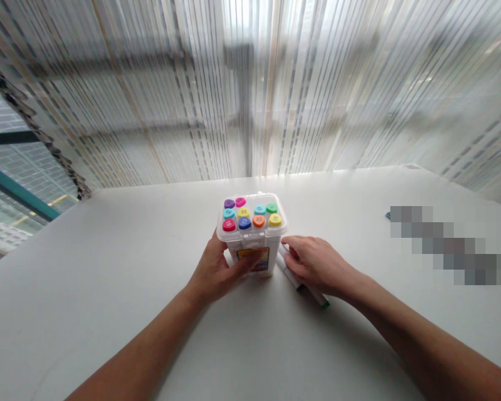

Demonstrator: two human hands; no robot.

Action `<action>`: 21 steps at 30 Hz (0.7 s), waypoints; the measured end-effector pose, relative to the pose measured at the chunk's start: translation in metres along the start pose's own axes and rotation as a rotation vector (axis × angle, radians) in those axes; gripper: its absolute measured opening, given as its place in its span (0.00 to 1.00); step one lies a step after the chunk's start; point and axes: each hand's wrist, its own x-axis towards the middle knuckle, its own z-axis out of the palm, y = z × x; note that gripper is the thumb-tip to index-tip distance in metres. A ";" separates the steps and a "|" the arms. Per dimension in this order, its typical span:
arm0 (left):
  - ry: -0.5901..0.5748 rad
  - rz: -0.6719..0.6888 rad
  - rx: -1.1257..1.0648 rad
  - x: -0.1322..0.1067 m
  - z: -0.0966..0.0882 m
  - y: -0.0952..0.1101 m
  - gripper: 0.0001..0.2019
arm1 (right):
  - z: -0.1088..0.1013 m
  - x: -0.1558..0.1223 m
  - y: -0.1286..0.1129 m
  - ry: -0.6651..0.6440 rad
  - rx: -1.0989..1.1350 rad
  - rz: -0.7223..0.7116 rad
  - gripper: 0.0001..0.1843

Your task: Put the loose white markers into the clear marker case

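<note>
A clear plastic marker case [256, 242] stands upright on the white table, its translucent lid showing several coloured, numbered caps in purple, pink, red, blue, orange, yellow, turquoise and green. My left hand [223, 267] wraps round its left side, the thumb across the front label. To the right of the case, white markers lie on the tabletop; one marker [291, 277] slants beside the case's base, and another marker with a green end [323, 301] pokes out from beneath my right hand. My right hand [317, 262] is closed over them, thumb and fingers bent at the nearer marker; its palm hides part of both.
The white table [108, 278] reaches back to a striped sheer curtain [242, 100]. Farther right on the table lies a long object [446, 245] blurred by pixelation. A window [16, 150] shows at the left edge.
</note>
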 end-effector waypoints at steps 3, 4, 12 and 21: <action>0.004 -0.001 -0.004 0.000 0.000 0.000 0.18 | 0.000 0.001 -0.001 -0.001 -0.002 0.003 0.06; 0.004 -0.003 -0.005 0.000 0.000 0.000 0.18 | 0.000 0.001 -0.001 -0.003 -0.003 0.005 0.06; 0.009 0.024 0.000 0.000 0.000 0.000 0.17 | -0.001 0.001 -0.002 -0.014 -0.005 0.013 0.06; -0.009 0.011 0.004 0.001 -0.001 0.000 0.17 | -0.002 0.001 -0.003 -0.020 0.001 0.019 0.06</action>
